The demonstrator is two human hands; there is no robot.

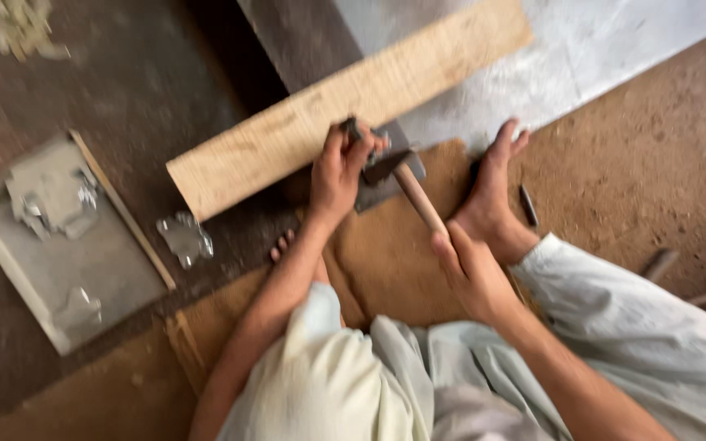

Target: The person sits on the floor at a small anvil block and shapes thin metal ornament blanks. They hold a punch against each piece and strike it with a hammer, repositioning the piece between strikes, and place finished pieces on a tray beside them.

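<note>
My left hand (pixel 338 170) is closed around a small dark metal tool (pixel 352 128), holding it upright at the edge of a long wooden plank (pixel 345 98). My right hand (pixel 471 273) grips the wooden handle of a hammer (pixel 413 190). The hammer's dark head sits just right of my left hand, close to the tool. Under both lies a dark metal piece (pixel 412 167), partly hidden by the hand and the hammer head. The picture is motion-blurred.
My bare foot (pixel 490 189) rests at the edge of a large grey metal sheet (pixel 598 49). A small dark rod (pixel 529 206) lies beside it. At the left are a flat grey tray (pixel 83 278) with metal scraps and a loose shiny scrap (pixel 185 238).
</note>
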